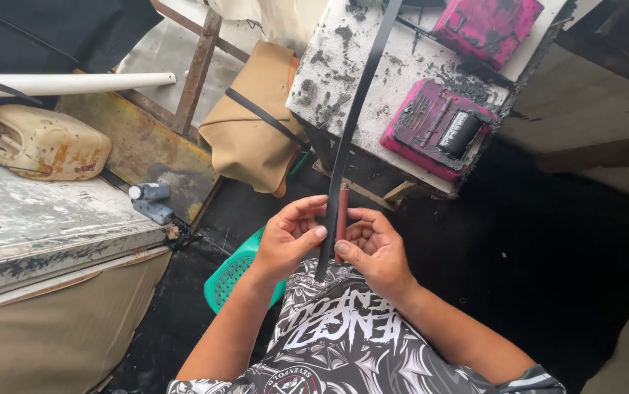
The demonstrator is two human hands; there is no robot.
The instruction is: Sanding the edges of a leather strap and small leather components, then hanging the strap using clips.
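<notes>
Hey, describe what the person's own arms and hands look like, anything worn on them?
Both arms are bare from the hands up past the elbows. The left hand and right hand wear no gloves, and no rings, watch or bracelets show. Short sleeves of a black T-shirt with white graphic print appear at the frame's bottom edge.

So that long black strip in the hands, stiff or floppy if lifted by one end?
Probably springy rather than floppy: the black strip runs almost straight from the left hand and right hand up past the stained white block. It looks thin and flat, so likely light, and may sag somewhat.
</notes>
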